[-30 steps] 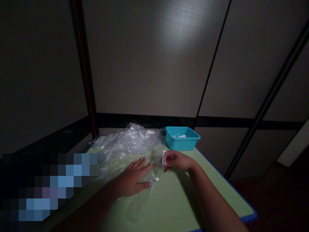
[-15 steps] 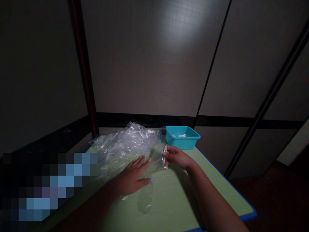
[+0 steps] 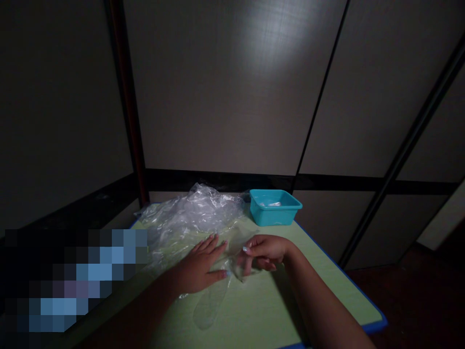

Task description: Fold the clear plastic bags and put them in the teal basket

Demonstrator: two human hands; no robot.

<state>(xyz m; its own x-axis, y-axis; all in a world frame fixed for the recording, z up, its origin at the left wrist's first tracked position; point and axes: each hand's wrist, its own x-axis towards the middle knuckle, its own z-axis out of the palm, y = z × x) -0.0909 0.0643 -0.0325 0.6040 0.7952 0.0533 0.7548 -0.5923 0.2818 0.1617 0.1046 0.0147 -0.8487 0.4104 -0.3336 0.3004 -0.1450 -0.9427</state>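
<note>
My left hand [image 3: 201,264] lies flat with its fingers spread on a clear plastic piece [image 3: 212,300] spread on the green table [image 3: 261,310]. My right hand [image 3: 263,251] is just to its right, low over the table, with its fingers curled and pinching a thin clear plastic bit at the sheet's edge. A heap of crumpled clear plastic bags [image 3: 192,215] lies behind my left hand.
A teal plastic tub [image 3: 275,207] stands at the table's far right corner, with something pale inside. Dark wall panels rise behind the table and a dark post stands at the back left. The table's blue edge runs along the right side.
My right hand has dropped from a raised position down to the table, closer to my left hand, bringing the plastic bit with it. My left hand has stayed pressed on the sheet.
</note>
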